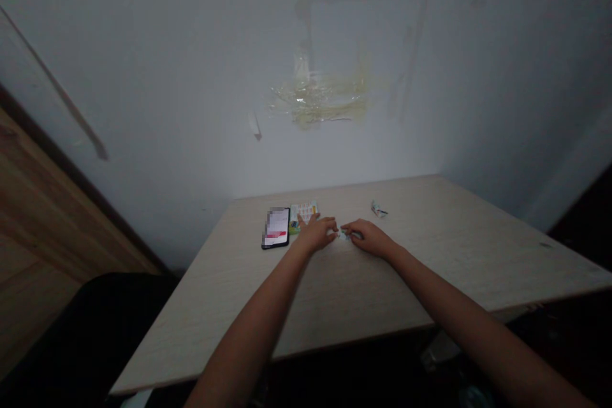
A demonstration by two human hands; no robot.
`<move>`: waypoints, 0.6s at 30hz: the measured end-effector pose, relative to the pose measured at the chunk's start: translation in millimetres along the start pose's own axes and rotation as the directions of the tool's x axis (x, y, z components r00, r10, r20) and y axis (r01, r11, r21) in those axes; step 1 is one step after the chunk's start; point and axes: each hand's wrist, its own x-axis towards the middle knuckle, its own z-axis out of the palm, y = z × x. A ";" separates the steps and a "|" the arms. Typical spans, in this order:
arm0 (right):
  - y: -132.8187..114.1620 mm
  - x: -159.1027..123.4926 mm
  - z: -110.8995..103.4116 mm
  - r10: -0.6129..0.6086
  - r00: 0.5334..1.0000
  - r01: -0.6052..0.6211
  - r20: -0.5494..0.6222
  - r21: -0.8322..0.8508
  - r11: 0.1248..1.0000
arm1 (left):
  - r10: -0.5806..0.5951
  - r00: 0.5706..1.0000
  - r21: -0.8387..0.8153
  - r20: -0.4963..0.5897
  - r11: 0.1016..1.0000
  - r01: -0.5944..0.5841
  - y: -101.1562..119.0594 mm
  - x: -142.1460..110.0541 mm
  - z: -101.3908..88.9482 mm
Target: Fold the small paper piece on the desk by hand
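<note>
The table point(344, 299) carried a small white-and-green piece point(343, 235), located closer to the far edge than to the near edge and roughly midway between the left and right edges. The left hand point(316, 234) was positioned to the left of this piece, its thumb and nearest fingers directed toward it; its other fingers were spread over the lower part of a printed card point(305, 210). The right hand point(370, 238) was positioned on the opposite side, fingers bent, with the fingertips at the piece. The state of the grip could not be determined for either hand: the piece was too small and too dim to show whether it was pinched or only touched. The printed card lay toward the far edge, with rows of print and a green area at its lower left. A smartphone point(276, 229) lay just beside the card, toward the far left corner, screen up and lit, with a red bar across the display. A crumpled wrapper point(379, 209) lay near the far edge, beyond the right hand and apart from it. Behind the table, yellowed clear tape point(329, 99) adhered to the wall point(191, 76).
</note>
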 end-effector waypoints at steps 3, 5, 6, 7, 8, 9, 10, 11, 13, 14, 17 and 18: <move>2.6 -0.6 1.3 0.005 1.000 -0.005 -0.004 0.003 1.000 | -0.006 1.000 -0.003 0.008 1.000 0.007 0.6 -2.7 -1.5; 4.0 -1.1 1.9 0.007 1.000 -0.007 -0.005 0.004 1.000 | -0.013 1.000 -0.014 0.011 1.000 0.013 0.6 -5.1 -2.2; 4.3 -1.2 2.1 0.006 1.000 -0.006 -0.004 0.006 1.000 | -0.020 1.000 -0.019 0.015 1.000 0.020 0.6 -5.9 -2.6; 4.4 -1.4 2.2 0.005 1.000 -0.005 -0.004 0.009 1.000 | -0.026 1.000 -0.020 0.013 0.999 0.027 0.8 -6.4 -3.0; 4.1 -1.5 2.2 0.005 1.000 -0.005 -0.004 0.013 1.000 | -0.029 0.999 -0.020 0.018 0.999 0.030 1.0 -6.2 -3.5; 3.7 -1.5 2.0 0.006 1.000 -0.006 -0.004 0.017 1.000 | -0.034 0.999 -0.019 0.019 0.999 0.034 1.5 -5.5 -4.0; 3.0 -1.6 1.7 0.008 1.000 -0.008 -0.005 0.021 1.000 | -0.035 0.999 -0.018 0.016 0.999 0.036 2.2 -4.3 -4.4; 2.2 -1.7 1.3 0.011 1.000 -0.010 -0.005 0.025 1.000 | -0.041 0.999 -0.015 0.017 0.999 0.042 3.1 -2.7 -4.6; 0.8 -1.8 0.5 0.018 1.000 -0.018 -0.005 0.027 0.999 | -0.059 0.998 -0.011 -0.005 0.998 0.059 5.1 1.1 -4.2; 0.3 -1.9 0.1 0.020 1.000 -0.020 -0.005 0.026 0.999 | -0.064 0.998 -0.012 -0.020 0.998 0.064 6.1 2.9 -3.5; 0.2 -1.7 -0.4 0.016 1.000 -0.016 0.000 0.024 1.000 | -0.065 0.997 -0.027 -0.044 0.998 0.064 7.3 6.0 0.6; 0.5 -1.5 -0.3 0.013 1.000 -0.013 0.002 0.023 1.000 | -0.074 0.996 -0.039 -0.048 0.997 0.073 7.1 6.2 2.4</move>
